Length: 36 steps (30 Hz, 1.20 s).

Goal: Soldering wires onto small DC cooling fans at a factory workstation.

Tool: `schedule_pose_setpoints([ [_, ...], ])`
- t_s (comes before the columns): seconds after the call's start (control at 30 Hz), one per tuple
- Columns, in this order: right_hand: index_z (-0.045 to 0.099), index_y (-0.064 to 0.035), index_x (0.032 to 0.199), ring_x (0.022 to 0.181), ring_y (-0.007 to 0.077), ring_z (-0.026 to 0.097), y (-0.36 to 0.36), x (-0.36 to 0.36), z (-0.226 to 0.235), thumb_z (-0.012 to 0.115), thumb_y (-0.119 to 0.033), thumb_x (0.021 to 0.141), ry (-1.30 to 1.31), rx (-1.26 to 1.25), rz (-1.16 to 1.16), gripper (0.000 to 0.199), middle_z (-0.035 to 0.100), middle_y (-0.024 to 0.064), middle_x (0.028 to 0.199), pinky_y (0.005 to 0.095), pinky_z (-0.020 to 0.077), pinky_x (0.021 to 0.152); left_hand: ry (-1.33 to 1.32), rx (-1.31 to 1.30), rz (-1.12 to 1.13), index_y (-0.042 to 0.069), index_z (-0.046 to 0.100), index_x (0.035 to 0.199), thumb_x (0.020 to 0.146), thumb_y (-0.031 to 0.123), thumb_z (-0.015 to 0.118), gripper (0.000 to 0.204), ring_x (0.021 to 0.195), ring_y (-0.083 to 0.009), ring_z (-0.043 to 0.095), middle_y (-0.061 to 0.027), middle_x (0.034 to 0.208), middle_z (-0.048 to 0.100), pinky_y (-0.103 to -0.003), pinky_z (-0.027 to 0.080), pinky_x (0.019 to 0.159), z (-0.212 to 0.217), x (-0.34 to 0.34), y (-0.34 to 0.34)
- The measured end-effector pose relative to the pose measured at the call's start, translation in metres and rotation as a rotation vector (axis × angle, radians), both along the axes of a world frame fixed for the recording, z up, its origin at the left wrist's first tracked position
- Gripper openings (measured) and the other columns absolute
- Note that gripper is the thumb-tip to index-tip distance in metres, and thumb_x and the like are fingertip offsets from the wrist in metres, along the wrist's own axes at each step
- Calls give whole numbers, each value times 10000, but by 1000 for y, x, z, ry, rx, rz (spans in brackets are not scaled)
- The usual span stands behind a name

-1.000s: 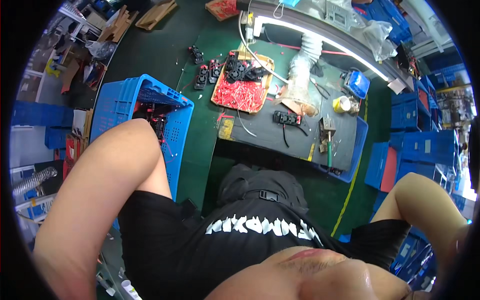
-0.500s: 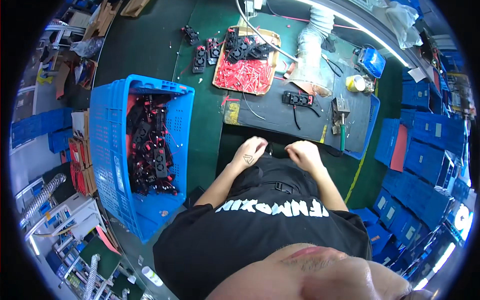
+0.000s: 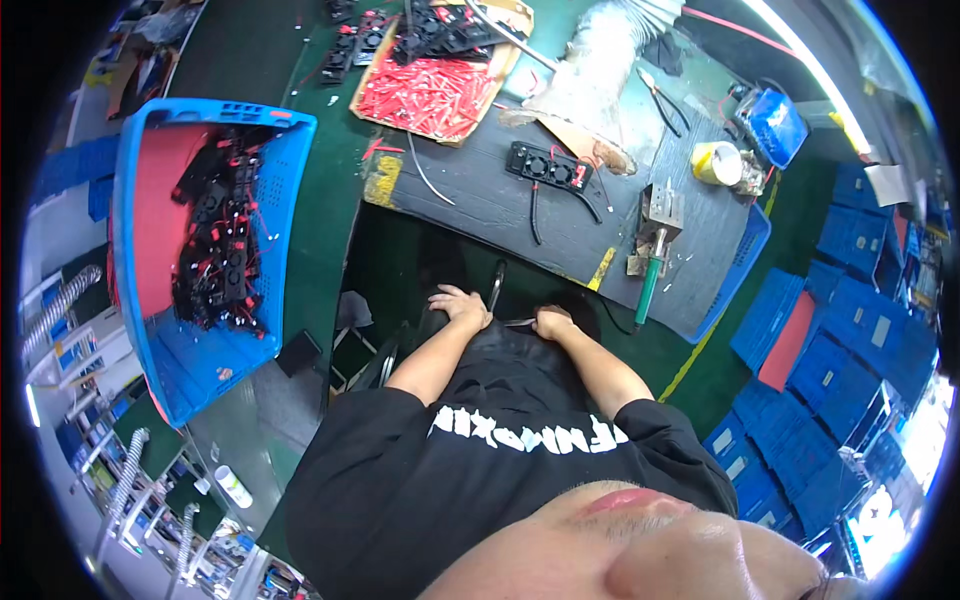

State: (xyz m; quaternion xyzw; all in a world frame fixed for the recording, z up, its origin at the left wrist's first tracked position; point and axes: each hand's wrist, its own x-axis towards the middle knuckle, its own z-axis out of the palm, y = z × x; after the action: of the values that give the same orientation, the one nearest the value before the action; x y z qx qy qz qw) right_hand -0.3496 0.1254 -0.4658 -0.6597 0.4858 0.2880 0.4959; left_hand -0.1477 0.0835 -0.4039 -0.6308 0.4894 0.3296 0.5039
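Observation:
Below the front edge of the workbench (image 3: 480,215), both my hands are down at my lap. My left hand (image 3: 460,306) lies on my dark clothing with its fingers apart, next to a curved metal tube (image 3: 497,283). My right hand (image 3: 552,322) is curled closed beside a thin pale strip (image 3: 518,322); what its fingers hold, if anything, is hidden. On the bench above sits a black twin-fan unit (image 3: 550,166) with red parts, and two black handles stick out from under it. A green-handled soldering iron (image 3: 650,288) rests in a metal stand (image 3: 662,210).
At left, a blue crate (image 3: 210,392) holds many black fan units (image 3: 225,250). A cardboard tray (image 3: 362,110) of red tubes (image 3: 425,95) stands at the back. Beyond the fan unit are a duct hose (image 3: 608,50), pliers (image 3: 663,103), a yellow-white roll (image 3: 716,162) and a blue container (image 3: 775,125).
My view has shifted, so bench and crate appear further up and left. My left hand has gone from curled to spread and lower on my lap; my right hand has lowered too.

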Motion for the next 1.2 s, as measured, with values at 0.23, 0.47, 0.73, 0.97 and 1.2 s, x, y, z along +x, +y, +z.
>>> schedule_pose_setpoints([
  [0.23, 591, -80, 1277, 1199, 361, 568, 23, 53, -66, 728, -598, 736, 7, 453, -429, 762, 588, 185, 1315, 454, 450, 1024, -242, 6, -82, 398, 82, 1556, 816, 714, 538, 925, 1215, -612, 370, -333, 1545, 124, -692, 348, 901, -53, 76, -4],
  [0.47, 621, -86, 1261, 1144, 326, 614, 111, 96, -161, 765, -486, 746, -135, 564, -163, 668, 637, 160, 1258, 430, 475, 978, -298, -6, -168, 379, 81, 1554, 785, 727, 564, 973, 1220, -630, 354, -388, 1501, 125, -679, 339, 931, -45, 72, -31],
  [0.73, 514, -61, 1373, 1304, 379, 470, 29, 115, -109, 735, -601, 730, -173, 372, -408, 869, 504, 289, 1368, 447, 414, 1044, -330, -48, -129, 294, 88, 1561, 798, 724, 563, 997, 1186, -601, 408, -398, 1481, 145, -637, 391, 891, -45, 89, -54],
  [0.97, 597, -82, 1299, 1317, 411, 421, -44, 107, -110, 578, -687, 811, -316, -285, -771, 777, 514, 234, 1382, 497, 289, 1122, -265, -212, -172, 15, 429, 1435, 818, 754, 440, 963, 1241, -641, 337, -390, 1458, 291, -698, 273, 992, -64, 82, -97],
  [1.2, 559, -83, 1338, 1328, 412, 405, -60, 107, -138, 562, -663, 826, -413, -451, -779, 774, 486, 218, 1415, 499, 275, 1130, -230, -448, -164, -5, 403, 1435, 825, 700, 474, 935, 1298, -588, 321, -354, 1461, 321, -675, 255, 1014, -79, 95, -111],
])
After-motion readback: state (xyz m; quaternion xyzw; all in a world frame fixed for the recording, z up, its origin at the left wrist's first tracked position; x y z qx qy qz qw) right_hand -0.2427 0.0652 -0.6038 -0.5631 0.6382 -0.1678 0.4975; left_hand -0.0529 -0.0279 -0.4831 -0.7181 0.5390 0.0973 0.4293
